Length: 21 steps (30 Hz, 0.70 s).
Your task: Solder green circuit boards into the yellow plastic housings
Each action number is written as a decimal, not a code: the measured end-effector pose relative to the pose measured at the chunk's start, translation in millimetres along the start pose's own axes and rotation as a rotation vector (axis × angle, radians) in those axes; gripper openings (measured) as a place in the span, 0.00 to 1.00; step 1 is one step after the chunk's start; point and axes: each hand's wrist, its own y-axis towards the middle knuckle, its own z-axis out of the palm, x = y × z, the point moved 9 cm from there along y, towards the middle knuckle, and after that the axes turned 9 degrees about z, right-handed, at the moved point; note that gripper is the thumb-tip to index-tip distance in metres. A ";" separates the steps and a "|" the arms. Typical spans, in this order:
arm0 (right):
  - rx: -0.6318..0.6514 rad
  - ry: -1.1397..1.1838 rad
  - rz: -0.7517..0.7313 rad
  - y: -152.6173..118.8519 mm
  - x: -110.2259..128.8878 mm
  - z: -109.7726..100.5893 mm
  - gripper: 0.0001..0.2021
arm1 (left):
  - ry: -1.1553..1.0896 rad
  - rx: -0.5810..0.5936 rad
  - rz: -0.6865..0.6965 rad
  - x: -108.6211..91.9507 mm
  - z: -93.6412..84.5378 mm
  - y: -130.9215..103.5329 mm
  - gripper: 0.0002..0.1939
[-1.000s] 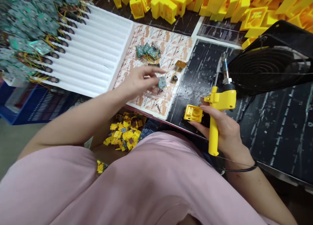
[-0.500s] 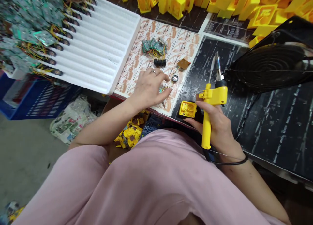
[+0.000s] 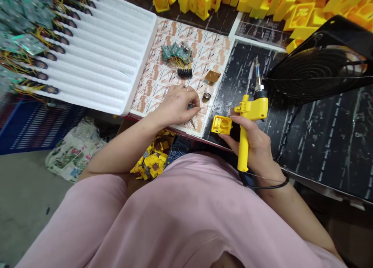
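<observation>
My left hand (image 3: 182, 104) is closed above the patterned sheet, thumb and forefinger pinched on a thin wire-like piece (image 3: 205, 107). Tweezer-like tips (image 3: 192, 123) show under it. My right hand (image 3: 255, 143) grips a yellow soldering iron (image 3: 243, 147), its metal tip pointing away from me. Right-hand fingers also reach the edge of a small open yellow housing (image 3: 222, 125) on the table edge. Between the hands and the back lie a small round black part (image 3: 206, 97) and a brown circuit board (image 3: 212, 76). Green boards with yellow wires (image 3: 177, 53) sit behind my left hand.
A white ribbed foam tray (image 3: 110, 54) with piled green boards (image 3: 26, 15) stands at left. Many yellow housings (image 3: 274, 3) line the back. A black fan (image 3: 317, 69) stands at right. Below are a blue crate (image 3: 43, 124) and a box of yellow parts (image 3: 151, 159).
My left thumb and forefinger have come together on the thin piece. The view has shifted slightly; my right hand still holds the soldering iron beside the housing.
</observation>
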 end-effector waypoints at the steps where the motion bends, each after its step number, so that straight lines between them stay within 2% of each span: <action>1: -0.018 -0.014 0.004 1.3 0.3 0.1 0.29 | -0.074 -0.009 0.014 -1.0 -0.7 0.2 0.08; 5: 0.001 -0.048 0.042 6.0 -3.2 6.8 0.29 | -0.275 -0.074 0.021 -3.1 -1.4 -2.6 0.10; 7: 0.014 -0.052 0.043 7.1 -4.5 7.2 0.30 | -0.277 -0.081 0.043 -6.9 0.2 -4.3 0.14; 9: -0.007 -0.049 0.045 8.0 -4.9 1.8 0.30 | -0.245 -0.048 0.075 -12.3 4.0 -5.3 0.14; 14: -0.143 0.004 0.038 9.0 2.4 -27.7 0.24 | -0.220 -0.039 0.062 -16.8 7.0 -6.5 0.11; 17: -0.195 0.028 -0.028 3.7 10.9 -48.4 0.18 | -0.242 -0.060 0.037 -18.4 8.6 -6.0 0.13; 19: -0.194 0.009 -0.064 -3.7 13.0 -62.2 0.16 | -0.251 -0.064 0.021 -19.7 10.7 -5.2 0.13; 21: -0.115 -0.008 0.003 -10.6 4.5 -70.4 0.20 | -0.232 -0.072 0.007 -20.9 11.7 -4.0 0.13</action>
